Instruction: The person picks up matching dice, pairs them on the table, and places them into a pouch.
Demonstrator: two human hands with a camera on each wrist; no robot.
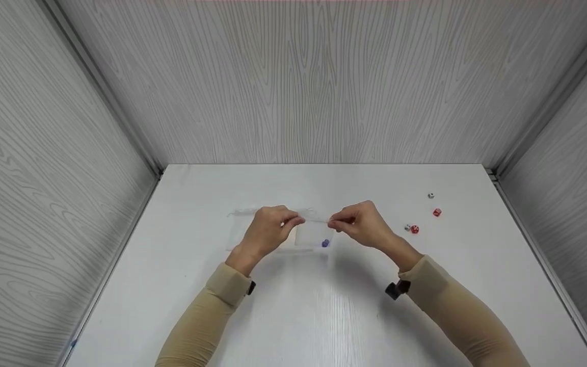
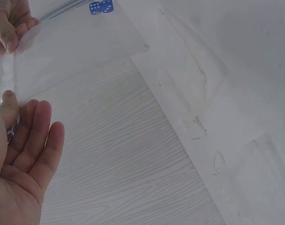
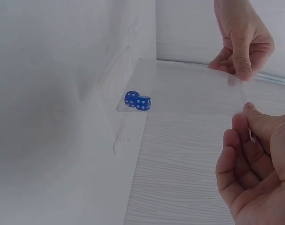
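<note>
A clear plastic bag (image 3: 193,89) hangs between both hands, its top edge held taut. My left hand (image 1: 271,229) pinches one end of that edge between thumb and fingers. At the other end, my right hand (image 1: 362,224) grips the edge between thumb and fingertips. Two blue dice with white dots (image 3: 138,101) sit side by side in a bottom corner of the bag, on the right hand's side. The left wrist view shows the same blue dice (image 2: 101,6) at its top. Whether the bag's mouth is sealed cannot be told.
More clear plastic (image 1: 237,232), apparently other bags, lies flat on the white table (image 1: 293,316) under and beside the left hand. To the right are two red dice (image 1: 436,212) and two white dice (image 1: 430,195). Wood-grain panels (image 1: 293,81) enclose the back and sides.
</note>
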